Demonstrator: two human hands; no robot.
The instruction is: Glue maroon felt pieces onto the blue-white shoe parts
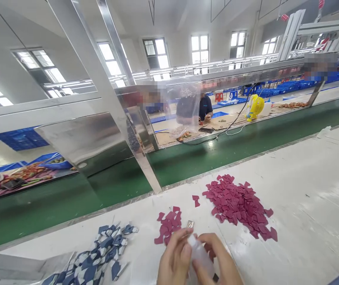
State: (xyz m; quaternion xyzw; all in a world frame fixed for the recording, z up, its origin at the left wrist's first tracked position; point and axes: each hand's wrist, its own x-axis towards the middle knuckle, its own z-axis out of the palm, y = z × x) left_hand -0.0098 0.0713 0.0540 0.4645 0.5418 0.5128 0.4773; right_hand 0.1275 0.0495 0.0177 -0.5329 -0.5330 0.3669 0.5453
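Hands, left (173,259) and right (221,261), grip white bottle (200,255), nozzle up-left.

Glossy white worktable (305,190), matt red pieces (237,204), shiny metal frame (98,79), clear plastic bottle (200,253)

Bright daylight is admitted through the windows (200,48), glare is thrown on the white table (320,190) below them, and straight lines are bent near the edges.

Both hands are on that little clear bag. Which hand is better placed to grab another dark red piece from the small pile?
Probably the left hand: the small dark red pile lies just above its fingertips, while the right hand sits farther right, gripping the clear bag.
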